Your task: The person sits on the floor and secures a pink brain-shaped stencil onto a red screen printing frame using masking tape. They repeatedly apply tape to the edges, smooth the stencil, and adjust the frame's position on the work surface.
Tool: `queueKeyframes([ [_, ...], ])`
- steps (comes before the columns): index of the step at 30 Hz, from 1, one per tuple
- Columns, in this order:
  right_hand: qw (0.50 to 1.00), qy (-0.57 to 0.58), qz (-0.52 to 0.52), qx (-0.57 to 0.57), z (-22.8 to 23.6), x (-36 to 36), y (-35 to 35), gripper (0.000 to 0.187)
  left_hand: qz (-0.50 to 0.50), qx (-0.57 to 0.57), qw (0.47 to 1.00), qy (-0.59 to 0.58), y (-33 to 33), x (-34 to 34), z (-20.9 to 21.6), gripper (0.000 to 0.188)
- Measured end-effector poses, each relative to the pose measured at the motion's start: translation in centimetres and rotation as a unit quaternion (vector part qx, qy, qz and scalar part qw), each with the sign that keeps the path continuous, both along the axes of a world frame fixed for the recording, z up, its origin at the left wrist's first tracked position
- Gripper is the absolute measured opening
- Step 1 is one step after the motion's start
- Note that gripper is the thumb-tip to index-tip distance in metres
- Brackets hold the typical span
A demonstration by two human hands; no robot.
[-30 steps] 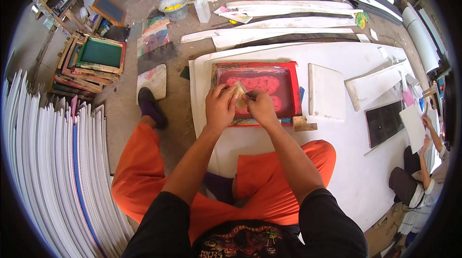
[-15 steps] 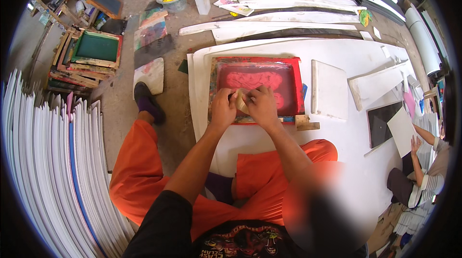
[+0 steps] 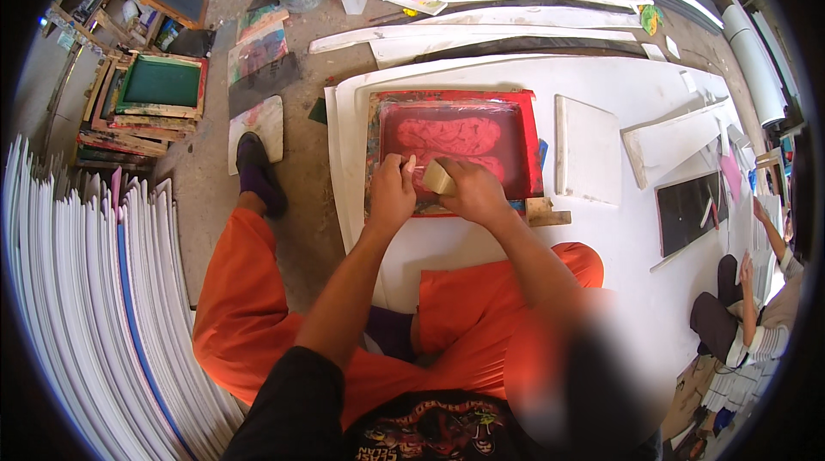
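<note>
In front of me lies a screen printing frame (image 3: 531,130) with a red-edged wooden border and two pink-red shapes on its dark red mesh. Over its near part, my right hand (image 3: 475,193) grips a tan roll of tape (image 3: 439,178), seen edge-on. Just left of the roll is my left hand (image 3: 393,192), fingers curled and thumb pressed in a pinch. A thin pale bit shows near its fingertips, too small to name. The two hands are slightly apart, and both cover part of the frame's near side.
Small wood blocks (image 3: 547,213) touch the frame's near right corner. On the white sheet (image 3: 593,238) lie a pale panel (image 3: 588,150) and a dark screen (image 3: 687,216). A co-worker's hand (image 3: 746,272) shows at right. White sheets (image 3: 77,272) stand at left, below stacked frames (image 3: 159,83).
My hands have drawn apart; the tape roll now sits in the right hand. The co-worker's pale sheet has left their hands. The view has shifted slightly.
</note>
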State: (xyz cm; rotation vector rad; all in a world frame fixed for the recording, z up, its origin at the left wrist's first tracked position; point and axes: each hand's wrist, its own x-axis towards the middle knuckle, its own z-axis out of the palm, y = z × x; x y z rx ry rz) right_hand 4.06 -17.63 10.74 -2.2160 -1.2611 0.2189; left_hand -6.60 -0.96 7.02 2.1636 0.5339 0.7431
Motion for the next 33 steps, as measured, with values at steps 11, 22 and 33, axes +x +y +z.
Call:
queueKeyframes([
  [11, 0.993, -0.031, 0.014, -0.112, -1.2, 1.7, -0.3, 0.058, -0.005, -0.072, 0.997, 0.042, -0.7, -0.4, -1.0, 0.031],
  [22, 0.999, -0.01, 0.029, 0.035, -2.9, 2.3, -1.3, 0.058, 0.003, -0.521, 0.853, 0.01, 1.4, -1.3, -1.8, 0.026],
  [33, 0.995, 0.038, 0.041, 0.087, -1.0, 2.1, -0.9, 0.054, 0.001, -0.471, 0.882, 0.021, 3.4, -1.0, 1.8, 0.074],
])
